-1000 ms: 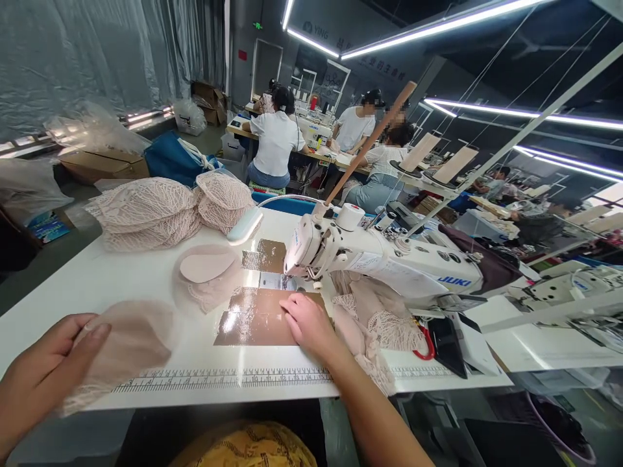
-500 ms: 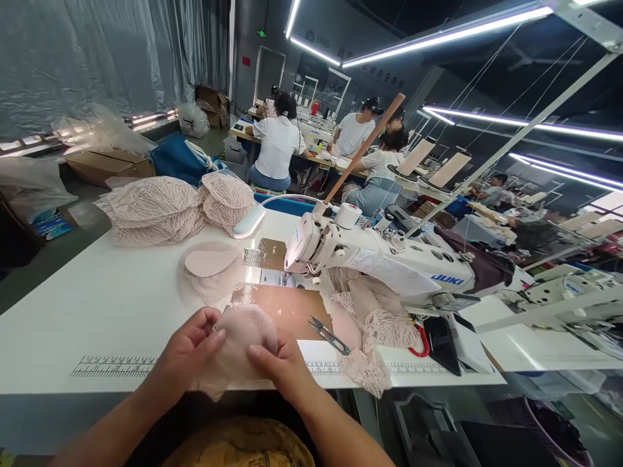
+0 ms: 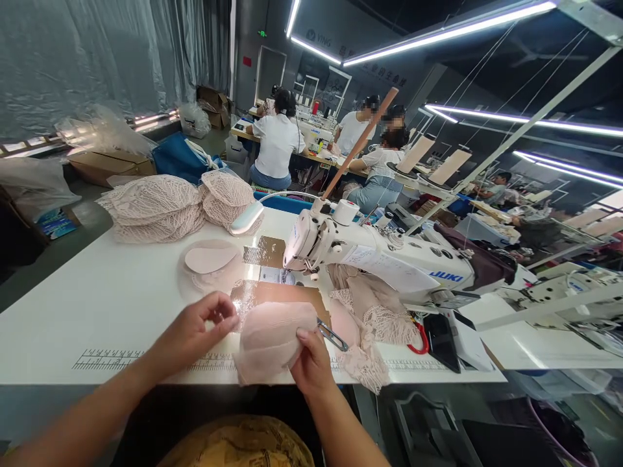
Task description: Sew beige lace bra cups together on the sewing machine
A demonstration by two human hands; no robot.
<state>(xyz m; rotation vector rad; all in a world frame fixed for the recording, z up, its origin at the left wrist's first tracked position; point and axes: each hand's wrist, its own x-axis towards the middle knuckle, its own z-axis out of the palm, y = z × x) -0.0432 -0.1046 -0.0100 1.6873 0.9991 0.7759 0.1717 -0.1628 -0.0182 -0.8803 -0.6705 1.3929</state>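
My right hand (image 3: 311, 363) grips a pale pink padded cup (image 3: 272, 337) by its lower right edge, just above the front edge of the white table (image 3: 97, 305). My left hand (image 3: 199, 327) is at the cup's left, thumb and fingers pinched together; whether it still touches the fabric I cannot tell. Small thread snips (image 3: 331, 334) lie on the table right of the cup. A white JUKI sewing machine (image 3: 379, 259) stands behind, its needle end over a shiny brown plate (image 3: 277, 295).
Stacks of lace cups (image 3: 156, 207) sit at the table's back left, a flat pad (image 3: 209, 258) nearer. Lace pieces (image 3: 370, 324) hang over the edge at right by a black device (image 3: 440, 334). Other people sew at tables behind.
Both hands brought the pink cup from the far left to the middle front. The right hand now holds it alone on the right; the left hand has drawn slightly away.
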